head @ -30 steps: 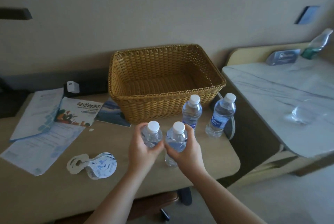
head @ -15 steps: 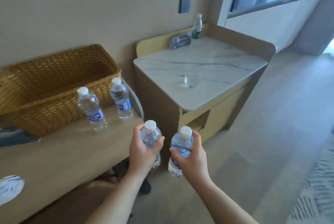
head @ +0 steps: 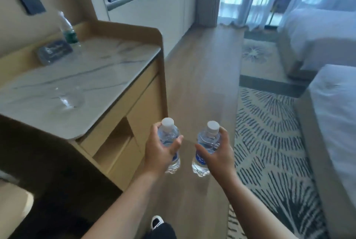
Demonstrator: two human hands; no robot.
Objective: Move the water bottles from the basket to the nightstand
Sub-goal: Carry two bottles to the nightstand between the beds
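Mid-carry: left hand (head: 160,152) has a closed grip on one water bottle (head: 169,138), right hand (head: 218,153) on another bottle (head: 207,148), both over the floor (head: 200,88); neither stands on a nightstand yet

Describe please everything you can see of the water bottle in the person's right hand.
The water bottle in the right hand is small, of clear plastic, with a white screw cap still on and a blue label low on its body. It looks full of water. It is held roughly upright in the air above the wooden floor, touching no surface. The right hand wraps its upper body, the fingers curled just below the cap.
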